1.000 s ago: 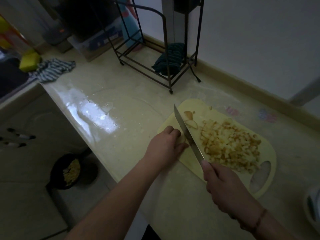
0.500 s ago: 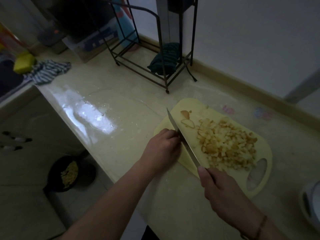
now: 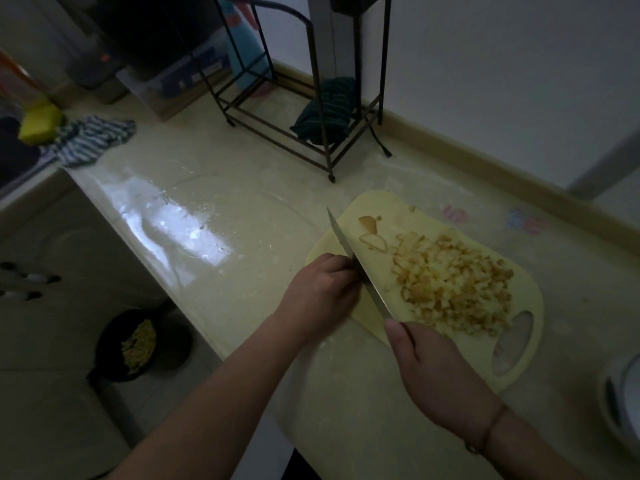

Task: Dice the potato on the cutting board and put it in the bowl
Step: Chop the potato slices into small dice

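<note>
Far left, below the worktop (image 3: pixel 242 237) edge, a dark pan (image 3: pixel 138 344) holding something yellow sits on the floor; further back on the worktop lie a striped cloth (image 3: pixel 91 138) and a yellow sponge (image 3: pixel 40 123). Moving right, the left hand (image 3: pixel 320 294) rests at the near-left corner of the pale cutting board (image 3: pixel 408 209), fingers curled down against the board right beside the blade; whether they hold down a last piece of potato is hidden under the hand. The knife (image 3: pixel 356 263) runs diagonally, tip toward the far left, handle toward the near right, where the right hand (image 3: pixel 429 368) grips it with fingers wrapped around the handle. To the right of the blade lies the diced potato (image 3: pixel 453 285), a loose heap over the middle of the board, with a couple of larger slices (image 3: pixel 372 237) near the far end. The heap lies on the blade's right, nearer the knife hand, so a sweep would probably push that way. A white rim at the far right edge may be the bowl (image 3: pixel 623 403), though too little shows to be sure.
</note>
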Demonstrator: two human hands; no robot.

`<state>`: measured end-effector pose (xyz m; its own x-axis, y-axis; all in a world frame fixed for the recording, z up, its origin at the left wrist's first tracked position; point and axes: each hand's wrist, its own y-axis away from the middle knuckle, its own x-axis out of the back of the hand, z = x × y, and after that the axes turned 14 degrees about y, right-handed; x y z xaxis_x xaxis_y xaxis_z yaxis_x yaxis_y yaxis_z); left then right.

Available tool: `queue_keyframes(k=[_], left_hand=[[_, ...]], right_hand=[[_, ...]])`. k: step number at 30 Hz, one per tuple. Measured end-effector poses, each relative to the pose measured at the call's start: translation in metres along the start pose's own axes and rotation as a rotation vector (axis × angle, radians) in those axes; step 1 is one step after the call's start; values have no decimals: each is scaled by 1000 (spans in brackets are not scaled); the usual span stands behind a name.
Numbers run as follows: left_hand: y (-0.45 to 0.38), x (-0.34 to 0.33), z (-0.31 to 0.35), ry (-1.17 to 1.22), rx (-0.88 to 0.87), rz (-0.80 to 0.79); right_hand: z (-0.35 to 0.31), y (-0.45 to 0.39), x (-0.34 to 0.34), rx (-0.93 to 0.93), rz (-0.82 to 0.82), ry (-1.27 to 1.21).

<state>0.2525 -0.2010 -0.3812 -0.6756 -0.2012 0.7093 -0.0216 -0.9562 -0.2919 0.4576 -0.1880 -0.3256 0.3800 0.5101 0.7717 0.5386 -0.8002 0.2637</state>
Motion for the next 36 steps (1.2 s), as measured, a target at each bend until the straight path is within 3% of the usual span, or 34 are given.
queue_keyframes(k=[14,30,36], left_hand=[[7,4,6,-38,-17,30],[11,1,-1,-59,14,20],[11,1,-2,-64,13,12]], right_hand=[[6,9,14,-13,-52,-178],[22,23,8,29,-46,-1],[0,-14,1,85,-51,70]])
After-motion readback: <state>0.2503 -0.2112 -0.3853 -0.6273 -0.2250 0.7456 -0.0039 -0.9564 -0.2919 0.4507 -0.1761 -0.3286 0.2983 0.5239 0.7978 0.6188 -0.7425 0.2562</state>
